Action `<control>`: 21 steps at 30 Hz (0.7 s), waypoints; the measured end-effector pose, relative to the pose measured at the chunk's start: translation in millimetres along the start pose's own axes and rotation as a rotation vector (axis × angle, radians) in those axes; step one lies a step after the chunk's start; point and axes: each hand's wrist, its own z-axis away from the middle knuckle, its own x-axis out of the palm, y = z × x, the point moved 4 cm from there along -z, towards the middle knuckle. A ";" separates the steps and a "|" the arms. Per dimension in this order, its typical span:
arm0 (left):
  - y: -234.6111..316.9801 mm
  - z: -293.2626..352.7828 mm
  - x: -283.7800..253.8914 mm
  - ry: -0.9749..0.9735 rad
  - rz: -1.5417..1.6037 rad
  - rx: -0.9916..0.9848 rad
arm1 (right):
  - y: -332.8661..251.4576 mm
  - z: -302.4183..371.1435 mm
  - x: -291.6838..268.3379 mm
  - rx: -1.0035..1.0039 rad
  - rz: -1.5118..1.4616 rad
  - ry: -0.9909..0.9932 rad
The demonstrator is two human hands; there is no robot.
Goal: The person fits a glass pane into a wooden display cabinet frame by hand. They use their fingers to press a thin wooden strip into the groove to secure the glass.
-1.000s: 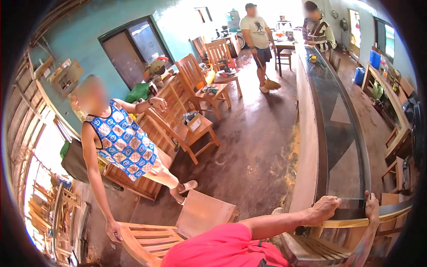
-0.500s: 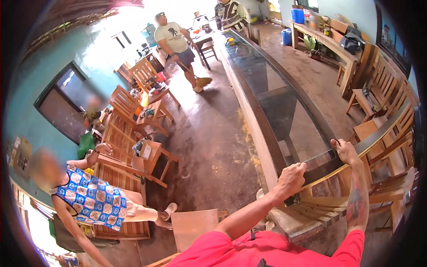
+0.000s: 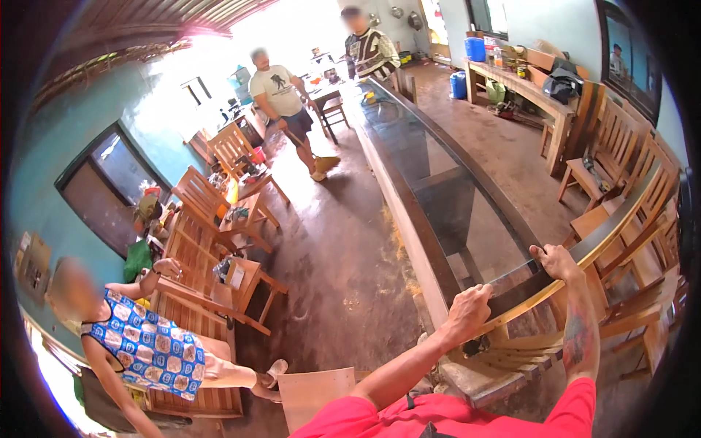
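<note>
A long dark frame with clear glass panes (image 3: 467,219) stretches away from me, its far end toward a person in a patterned sweater. My left hand (image 3: 468,312) is closed on the near end of the frame, by its left corner. At the right corner, my right hand (image 3: 557,263) wraps round the edge with the thumb on top. Under the near end show pale wooden slats (image 3: 496,359). What my left fingers press against beneath the edge is hidden.
At the left, a person in a blue patterned top (image 3: 150,336) stands close by wooden chairs (image 3: 252,288) and a slatted bench. Farther off, a person in a white shirt (image 3: 281,91) holds a broom (image 3: 323,166). Chairs (image 3: 621,146) and a cluttered workbench (image 3: 518,84) line the right side.
My view has tilted up a little, so more of the far people and the roof show. Both hands keep their hold on the frame's near end.
</note>
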 end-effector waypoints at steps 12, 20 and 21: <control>39.3 -36.8 -8.9 -0.033 -0.056 0.103 | 36.3 -60.8 14.4 -0.188 0.033 0.109; 32.8 -12.0 3.9 -0.015 -0.101 0.253 | 8.9 -37.0 13.7 -0.066 -0.149 0.224; 31.6 -8.9 -9.4 0.019 -0.134 0.248 | 3.5 -34.0 14.0 -0.034 -0.126 0.244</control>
